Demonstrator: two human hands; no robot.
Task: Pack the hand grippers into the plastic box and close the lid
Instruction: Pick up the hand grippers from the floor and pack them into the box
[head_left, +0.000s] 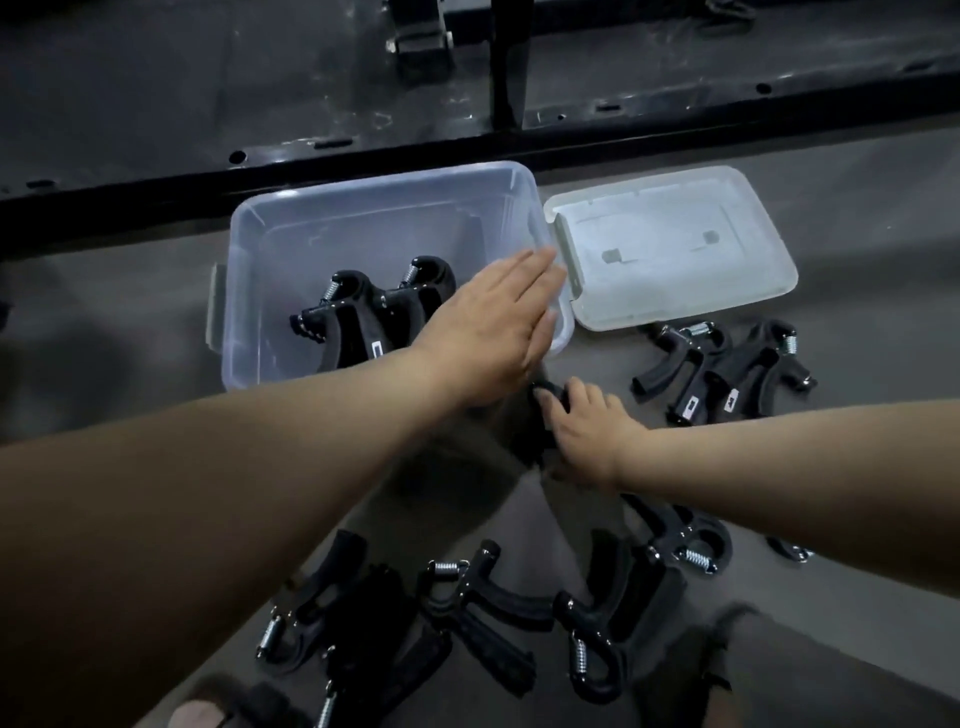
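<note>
A clear plastic box (270, 244) stands open on the grey floor, with two black hand grippers (363, 317) lying inside. Its translucent lid (670, 249) lies flat to the right of it. My left hand (498, 332) is stretched flat, fingers straight, over the box's front right corner. Just in front of that corner, my right hand (587, 431) curls its fingers round a black hand gripper (543, 410) on the floor, mostly hidden by the hand. Two more grippers (727, 374) lie to the right, below the lid. Several others (467, 623) lie scattered close to me.
A black metal frame (363, 150) with rails and an upright post runs across the floor behind the box. A foot in a sandal (208, 712) shows at the bottom left edge. Bare grey floor lies left of the box.
</note>
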